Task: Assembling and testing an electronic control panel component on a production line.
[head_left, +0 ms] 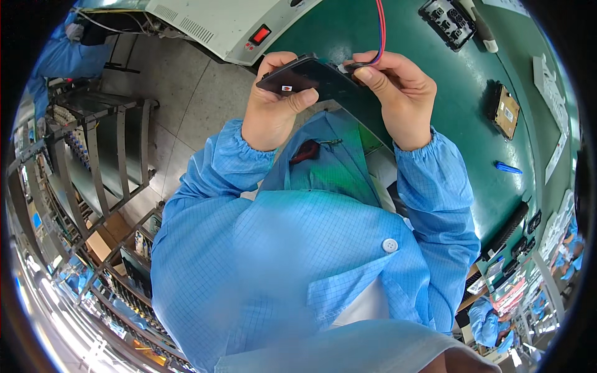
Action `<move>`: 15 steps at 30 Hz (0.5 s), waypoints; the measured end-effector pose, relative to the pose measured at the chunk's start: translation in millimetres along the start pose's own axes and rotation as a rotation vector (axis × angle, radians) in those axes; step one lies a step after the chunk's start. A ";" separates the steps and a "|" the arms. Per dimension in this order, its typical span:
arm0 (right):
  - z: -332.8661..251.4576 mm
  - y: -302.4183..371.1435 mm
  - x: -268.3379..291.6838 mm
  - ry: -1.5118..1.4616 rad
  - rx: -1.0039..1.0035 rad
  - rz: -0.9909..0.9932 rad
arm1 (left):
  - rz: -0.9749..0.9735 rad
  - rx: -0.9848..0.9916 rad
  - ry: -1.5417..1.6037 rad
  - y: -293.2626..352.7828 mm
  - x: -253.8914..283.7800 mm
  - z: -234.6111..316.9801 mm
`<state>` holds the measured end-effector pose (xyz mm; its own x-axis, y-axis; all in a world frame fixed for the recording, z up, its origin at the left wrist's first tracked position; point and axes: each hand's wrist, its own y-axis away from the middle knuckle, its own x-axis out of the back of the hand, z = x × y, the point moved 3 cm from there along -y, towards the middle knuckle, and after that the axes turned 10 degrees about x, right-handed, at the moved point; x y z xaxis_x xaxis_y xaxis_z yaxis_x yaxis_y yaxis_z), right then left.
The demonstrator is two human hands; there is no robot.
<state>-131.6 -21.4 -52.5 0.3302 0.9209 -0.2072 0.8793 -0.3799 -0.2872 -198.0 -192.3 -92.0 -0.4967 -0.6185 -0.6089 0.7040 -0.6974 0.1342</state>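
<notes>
A flat black panel-like device [305, 81] with a small white label is gripped in my left hand [273, 105], thumb on its face and fingers behind. At the device's right end, my right hand [401, 90] pinches a small dark connector [357, 66] between thumb and fingers. Red and blue wires [379, 31] run up from that connector. Its tip is close to the device's edge; I cannot tell whether it is plugged in. Both hands are above the near edge of the green table.
A beige machine [230, 25] with a red switch stands at the upper left. On the green table [460, 168] lie a black housing [449, 23], a gold-and-black module [504, 112] and a blue clip-like piece [509, 167]. Metal racks [93, 155] stand at left. Other people in blue work nearby.
</notes>
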 end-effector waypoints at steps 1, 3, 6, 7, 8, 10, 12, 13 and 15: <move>1.6 0.5 -0.6 -0.012 -0.012 -0.005 | 0.015 0.006 0.007 0.5 -1.4 1.1; 1.8 0.2 -0.9 -0.027 -0.025 -0.015 | 0.035 0.007 0.013 0.9 -5.7 2.9; 5.3 -1.0 2.2 -0.021 -0.127 -0.005 | 0.075 0.026 -0.009 2.0 -13.3 9.2; 7.7 -1.3 5.2 0.011 -0.115 -0.007 | 0.092 0.023 -0.058 1.1 -17.6 13.9; 8.6 -1.9 7.7 0.043 -0.103 -0.009 | 0.109 0.019 -0.107 0.2 -22.0 18.8; 7.8 -0.5 8.1 -0.114 -0.193 -0.036 | 0.133 0.004 -0.149 -1.6 -31.1 28.8; 8.7 -1.4 9.5 -0.269 -0.286 -0.064 | 0.159 -0.010 -0.192 -0.8 -35.5 38.4; 8.6 -2.1 11.6 -0.241 -0.307 -0.119 | 0.156 -0.029 -0.310 -0.4 -37.9 42.7; 9.7 -3.5 15.7 -0.211 -0.329 -0.177 | 0.155 -0.048 -0.426 6.5 -37.9 47.6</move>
<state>-132.8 -6.5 -63.8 0.1170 0.9185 -0.3778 0.9900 -0.1381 -0.0292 -198.7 -190.6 -30.9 -0.5409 -0.8152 -0.2071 0.8042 -0.5734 0.1563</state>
